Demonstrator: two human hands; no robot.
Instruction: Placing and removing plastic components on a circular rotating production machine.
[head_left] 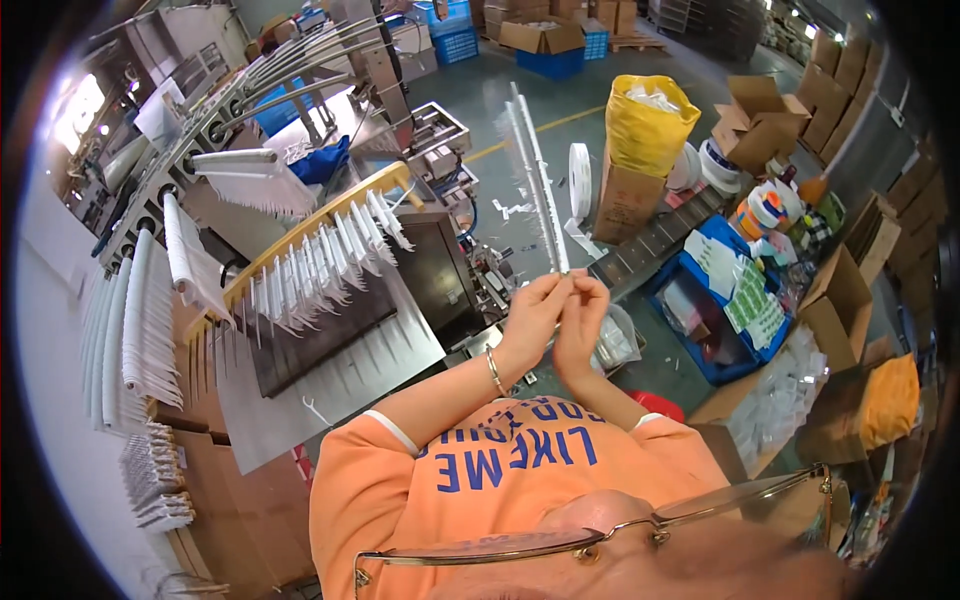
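My left hand (pixel 533 312) and my right hand (pixel 581 318) meet in front of my chest, fingers closed together. Between their fingertips they pinch the lower end of a long thin white fringed strip (pixel 540 180). The strip stands up and away from me, leaning slightly left. Its exact kind I cannot make out. To the left, a yellow wooden bar (pixel 318 212) carries a row of similar white fringed strips (pixel 318 262), which hang above a metal sheet (pixel 335 385). A bracelet circles my left wrist.
Rollers with white fringed material (pixel 150 320) line the left side. Ahead stands a machine (pixel 440 150). To the right are a yellow bag (pixel 650 125) on a carton, a blue crate (pixel 712 365) with printed sheets, open cartons (pixel 760 110) and an orange bag (pixel 888 400).
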